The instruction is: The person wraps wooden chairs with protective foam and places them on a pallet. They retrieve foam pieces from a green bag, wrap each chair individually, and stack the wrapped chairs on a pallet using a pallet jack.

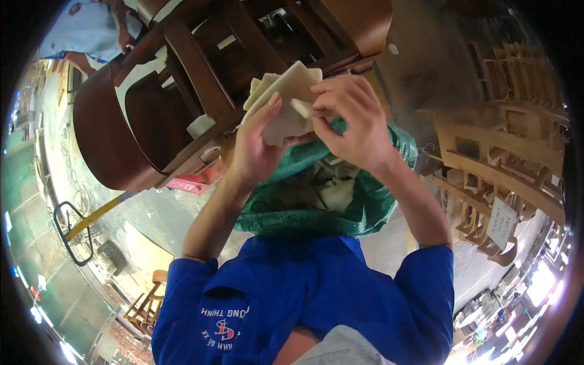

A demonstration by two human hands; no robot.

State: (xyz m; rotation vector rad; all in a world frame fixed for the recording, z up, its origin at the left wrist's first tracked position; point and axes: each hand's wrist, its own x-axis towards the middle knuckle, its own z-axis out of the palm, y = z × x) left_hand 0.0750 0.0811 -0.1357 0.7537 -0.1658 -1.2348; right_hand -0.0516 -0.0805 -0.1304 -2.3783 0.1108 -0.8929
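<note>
Your left hand (pixel 258 143) grips a fanned stack of pale foam-like sheets (pixel 292 94) just above the middle of the view, near twelve o'clock. Your left thumb lies flat on the top sheet, with the other fingers mostly hidden beneath; this seems meant to clamp the layers while leaving their corners spread for picking

Your right hand (pixel 358 121), toward one o'clock, has its thumb and forefinger closed on a small pale piece (pixel 301 109) at the stack's near face. Whether that piece is loose or a lifted corner, you cannot tell from here. The pinch looks light, likely because the material is thin and soft

Below both hands, close to your body, a green woven sack (pixel 304 223) gapes open, with more pale pieces (pixel 322 187) jumbled inside. Holding the stack over its mouth probably makes the sack easy to reach and lets it catch anything dropped

Dark brown wooden chairs (pixel 112 131) lie crowded together from ten to twelve o'clock, one bearing a white pad (pixel 201 126), perhaps as a buffer between frames. Lighter wooden chairs (pixel 486 137) stand stacked at three o'clock, presumably to save floor space. A co-worker's hand (pixel 126 41) shows at eleven o'clock, well apart from yours
</note>
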